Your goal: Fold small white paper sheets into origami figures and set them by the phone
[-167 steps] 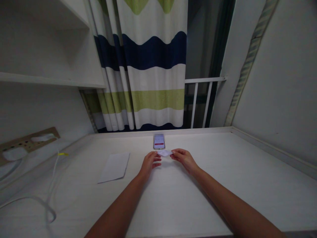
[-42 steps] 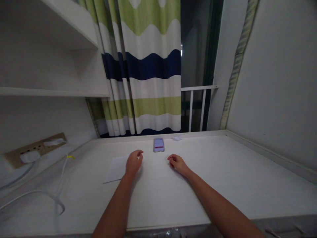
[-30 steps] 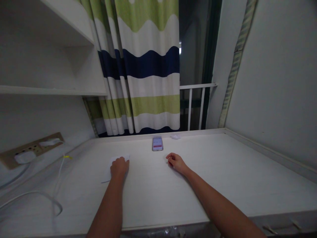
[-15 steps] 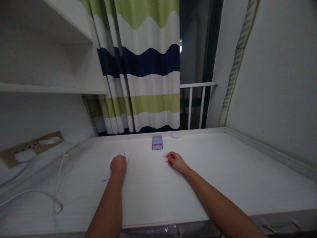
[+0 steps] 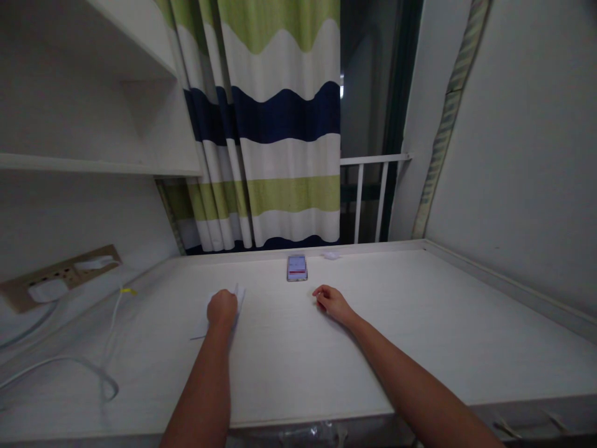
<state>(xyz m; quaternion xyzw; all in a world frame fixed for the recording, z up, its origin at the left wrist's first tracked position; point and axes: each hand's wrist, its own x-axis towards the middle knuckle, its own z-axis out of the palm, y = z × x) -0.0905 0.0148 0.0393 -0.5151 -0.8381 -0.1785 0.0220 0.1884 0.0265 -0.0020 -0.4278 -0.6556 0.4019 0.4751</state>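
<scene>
My left hand [image 5: 222, 308] is closed on the right edge of a white sheet of paper [image 5: 205, 323] that lies on the white desk [image 5: 326, 354]; the sheet's corner is lifted a little by the fingers. My right hand [image 5: 329, 300] rests on the desk with its fingers curled and nothing visible in them. A phone [image 5: 297, 267] with a lit screen lies flat just beyond and between the hands. A small folded white paper piece [image 5: 331, 255] sits by the desk's far edge, right of the phone.
A power strip [image 5: 56, 283] with plugs is fixed to the left wall, and white cables [image 5: 93, 373] loop over the desk's left side. A striped curtain [image 5: 275, 124] and a white railing [image 5: 373, 186] stand behind the desk. Shelves hang upper left; a wall borders the right.
The small folded paper left my hands and now lies at the far edge. My left hand moved left onto the sheet and gripped its edge, lifting the corner. The right hand stayed still.
</scene>
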